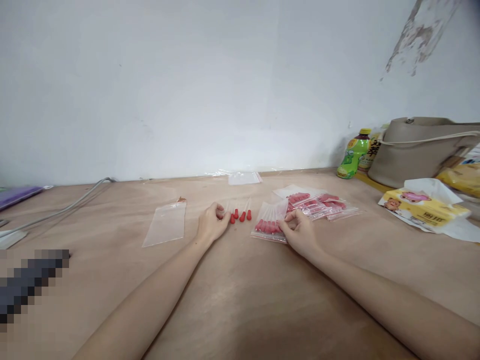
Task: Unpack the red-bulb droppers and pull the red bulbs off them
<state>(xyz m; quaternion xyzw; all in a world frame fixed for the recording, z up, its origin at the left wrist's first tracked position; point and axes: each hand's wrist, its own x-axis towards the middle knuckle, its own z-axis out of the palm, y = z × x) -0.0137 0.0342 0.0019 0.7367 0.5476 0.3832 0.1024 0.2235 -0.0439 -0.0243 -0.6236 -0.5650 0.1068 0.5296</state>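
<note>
Several droppers (242,216) with red rubber bulbs and clear tubes lie on the table in front of me, bulbs toward me. My left hand (213,221) is curled at their left end, its fingertips closed at the leftmost dropper (232,219); the hand partly hides its tube. My right hand (299,230) pinches the right edge of a clear zip bag (268,237), which lies flat with a row of red-bulbed droppers inside. Behind that hand, more filled zip bags (315,207) overlap in a loose pile.
An unfilled clear bag (165,225) lies left of my left hand, and more clear bags (244,178) lie by the wall. At right stand a green bottle (354,154), a beige handbag (408,155) and a yellow tissue pack (423,207). A grey cable (71,206) crosses the left side.
</note>
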